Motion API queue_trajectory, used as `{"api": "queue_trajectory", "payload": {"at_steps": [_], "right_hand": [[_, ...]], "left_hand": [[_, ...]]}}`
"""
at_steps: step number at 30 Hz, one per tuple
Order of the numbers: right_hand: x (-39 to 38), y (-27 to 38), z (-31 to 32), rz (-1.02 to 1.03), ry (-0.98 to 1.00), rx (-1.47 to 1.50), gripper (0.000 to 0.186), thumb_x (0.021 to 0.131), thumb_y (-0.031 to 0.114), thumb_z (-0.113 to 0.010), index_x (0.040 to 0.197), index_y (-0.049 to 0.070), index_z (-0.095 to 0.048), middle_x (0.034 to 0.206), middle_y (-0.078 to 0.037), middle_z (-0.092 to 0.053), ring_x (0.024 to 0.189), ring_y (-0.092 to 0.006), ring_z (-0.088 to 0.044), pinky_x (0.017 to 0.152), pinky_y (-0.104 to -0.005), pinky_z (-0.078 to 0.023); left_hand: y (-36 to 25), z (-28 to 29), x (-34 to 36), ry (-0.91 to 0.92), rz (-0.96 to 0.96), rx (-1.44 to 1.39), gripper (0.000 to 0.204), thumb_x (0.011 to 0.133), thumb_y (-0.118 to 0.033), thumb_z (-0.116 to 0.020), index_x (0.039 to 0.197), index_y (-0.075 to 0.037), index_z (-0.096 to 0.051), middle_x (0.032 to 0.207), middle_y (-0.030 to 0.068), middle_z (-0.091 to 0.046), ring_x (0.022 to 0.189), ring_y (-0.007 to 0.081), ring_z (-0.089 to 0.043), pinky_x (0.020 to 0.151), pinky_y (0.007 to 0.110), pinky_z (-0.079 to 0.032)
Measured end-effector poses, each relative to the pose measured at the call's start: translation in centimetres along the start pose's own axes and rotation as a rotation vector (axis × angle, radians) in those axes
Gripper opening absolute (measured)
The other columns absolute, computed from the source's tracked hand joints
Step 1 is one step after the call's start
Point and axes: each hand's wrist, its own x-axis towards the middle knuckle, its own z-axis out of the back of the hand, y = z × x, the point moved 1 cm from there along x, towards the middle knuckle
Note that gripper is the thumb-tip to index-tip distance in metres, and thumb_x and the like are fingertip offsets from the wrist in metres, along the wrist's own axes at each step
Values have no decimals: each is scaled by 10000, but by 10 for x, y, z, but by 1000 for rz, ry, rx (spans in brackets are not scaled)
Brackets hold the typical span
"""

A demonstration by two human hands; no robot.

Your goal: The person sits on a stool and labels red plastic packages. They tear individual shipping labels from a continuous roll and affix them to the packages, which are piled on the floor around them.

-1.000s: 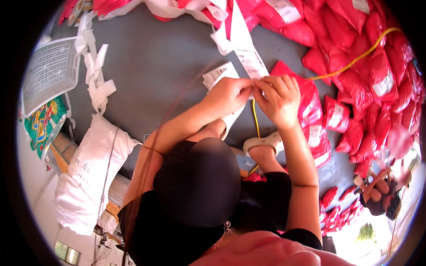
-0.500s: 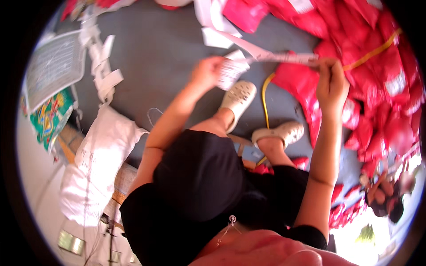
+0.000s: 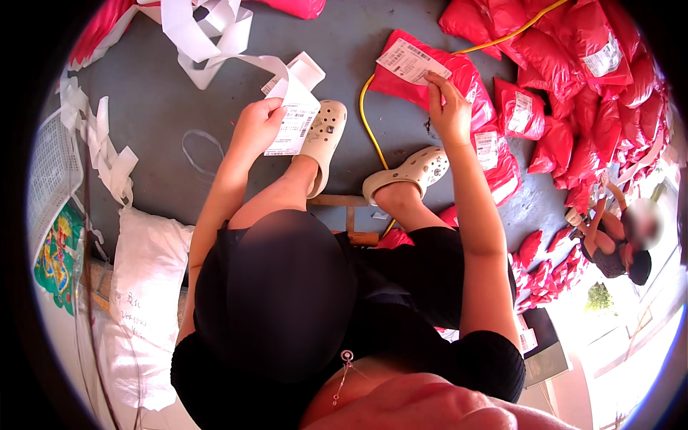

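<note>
My left hand (image 3: 256, 131) is closed on a strip of printed shipping labels (image 3: 290, 133), which hangs by my left shoe. White paper from the strip trails up toward the far left. A single shipping label (image 3: 405, 61) is pinched at its right end by my right hand (image 3: 451, 115). That label lies over a red plastic parcel (image 3: 388, 83); whether it touches the parcel I cannot tell. Beside my right wrist are further red parcels (image 3: 507, 175), one bearing a white label.
Red parcels (image 3: 566, 57) pile up on the right, crossed by a yellow strap (image 3: 516, 32). White backing paper (image 3: 113, 161), a plastic basket (image 3: 54, 165) and a white sack (image 3: 147, 265) stand left. My beige clogs (image 3: 326, 136) rest on the grey floor. Another person (image 3: 613, 244) sits far right.
My hands have moved apart. The paper stretched between them is now separated: a single label is in my right hand over the parcel, the strip in my left. The view has shifted.
</note>
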Motion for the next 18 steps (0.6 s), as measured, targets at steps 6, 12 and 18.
{"api": "queue_trajectory", "payload": {"at_steps": [6, 12, 18], "right_hand": [[31, 22, -8, 108, 5, 41, 99, 864, 110, -604, 938, 75, -659, 967, -85, -689, 797, -275, -674, 668, -350, -551], [23, -5, -27, -2, 262, -329, 168, 881, 224, -583, 948, 99, -673, 939, -81, -690, 763, -292, -670, 651, -380, -552], [16, 1, -30, -59, 403, -472, 271, 875, 347, -557, 949, 114, -674, 987, -47, -681, 768, -282, -675, 646, -420, -551]], "left_hand": [[-2, 0, -5, -32, 0, 21, 150, 873, -129, -557, 854, 13, -601, 607, 154, -523, 529, 198, -471, 549, 344, -403], [-7, 1, -3, -15, 25, 29, 146, 874, -125, -554, 858, 13, -596, 600, 143, -514, 525, 170, -461, 537, 331, -395], [-3, 0, -5, -37, 28, -40, 153, 878, -125, -556, 829, 19, -571, 601, 132, -505, 526, 152, -437, 527, 324, -383]]}}
